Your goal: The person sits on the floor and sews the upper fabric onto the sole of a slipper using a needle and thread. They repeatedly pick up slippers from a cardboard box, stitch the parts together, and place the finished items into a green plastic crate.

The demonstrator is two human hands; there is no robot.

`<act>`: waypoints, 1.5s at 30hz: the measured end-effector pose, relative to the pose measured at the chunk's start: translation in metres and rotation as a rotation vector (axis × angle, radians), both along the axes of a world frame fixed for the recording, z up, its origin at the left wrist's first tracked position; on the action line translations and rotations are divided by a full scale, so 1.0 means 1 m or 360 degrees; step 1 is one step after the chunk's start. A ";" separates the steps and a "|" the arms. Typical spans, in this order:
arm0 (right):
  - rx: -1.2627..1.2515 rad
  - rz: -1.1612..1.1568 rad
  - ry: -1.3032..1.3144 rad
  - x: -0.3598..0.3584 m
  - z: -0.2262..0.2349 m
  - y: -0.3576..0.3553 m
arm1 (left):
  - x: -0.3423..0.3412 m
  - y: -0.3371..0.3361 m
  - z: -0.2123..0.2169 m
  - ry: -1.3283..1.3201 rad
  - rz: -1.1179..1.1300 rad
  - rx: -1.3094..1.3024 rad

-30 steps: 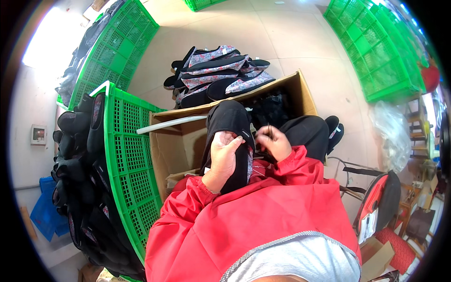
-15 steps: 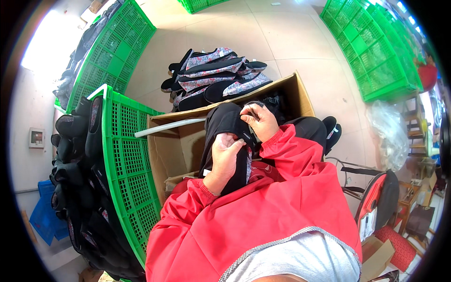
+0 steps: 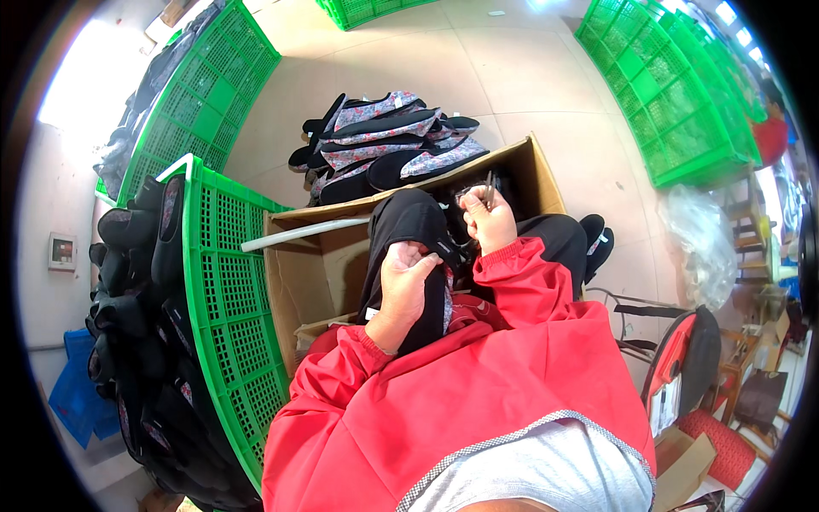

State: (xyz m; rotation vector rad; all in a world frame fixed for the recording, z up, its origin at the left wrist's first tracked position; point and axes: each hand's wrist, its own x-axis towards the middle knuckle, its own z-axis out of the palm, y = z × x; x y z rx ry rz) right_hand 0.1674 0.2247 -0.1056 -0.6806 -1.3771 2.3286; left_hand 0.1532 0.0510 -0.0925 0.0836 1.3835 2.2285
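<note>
My left hand [image 3: 403, 286] pinches the edge of a black slipper-like cloth piece with a floral-patterned side [image 3: 449, 300], which lies across my lap over black trousers. Much of the piece blends into the trousers, so its full outline is hard to tell. Just to the right, my right hand [image 3: 490, 224] is closed around small dark metal thread snips [image 3: 490, 189], their two thin points sticking up. That hand is raised a little away from the cloth. Under and beyond my knees stands an open cardboard box [image 3: 299, 277] with some dark stuff at its far right.
A pile of black and floral slipper-like pieces [image 3: 384, 136] lies on the floor beyond the box. A green crate [image 3: 235, 316] at my left is heaped beside black pieces [image 3: 128, 316]. A pale tube [image 3: 307, 232] crosses the box. More green crates [image 3: 657, 94] stand far right, near a clear plastic bag [image 3: 699, 243].
My right hand has moved right, away from the cloth edge and my left hand, and the snips' points now show upright. My left hand keeps its hold.
</note>
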 end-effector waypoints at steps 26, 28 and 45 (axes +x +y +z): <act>0.0130 0.0380 0.0138 0.016 0.006 -0.017 | 0.006 -0.004 0.002 0.0236 -0.0076 -0.0234; -0.0006 0.0453 0.0011 0.019 0.009 -0.015 | 0.008 -0.006 0.008 0.0350 -0.0065 -0.0332; -0.0131 0.0384 0.0049 0.024 0.013 -0.018 | -0.045 0.000 0.066 0.2216 -0.0124 -0.1225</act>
